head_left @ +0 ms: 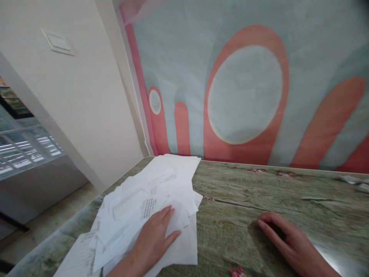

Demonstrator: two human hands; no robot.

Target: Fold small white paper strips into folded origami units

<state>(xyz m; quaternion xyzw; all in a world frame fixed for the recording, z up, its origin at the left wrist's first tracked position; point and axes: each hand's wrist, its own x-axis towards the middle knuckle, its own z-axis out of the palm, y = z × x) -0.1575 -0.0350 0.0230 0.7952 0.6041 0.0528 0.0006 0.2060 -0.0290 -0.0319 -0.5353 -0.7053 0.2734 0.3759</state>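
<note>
A loose heap of white paper sheets (161, 181), some with printed text, lies spread on the left part of the green wood-patterned table (259, 192). My left hand (154, 238) rests flat on top of the heap near its front, fingers stretched out and together. My right hand (285, 240) lies on the bare tabletop to the right, fingers lightly curled downward with the fingertips touching the surface; nothing shows in it.
A wall with a pink and pale blue pattern (245, 96) rises right behind the table. A cream wall with a switch plate (59, 42) stands at left, with floor below the table's left edge. Some crumpled white paper (356, 182) lies at the far right.
</note>
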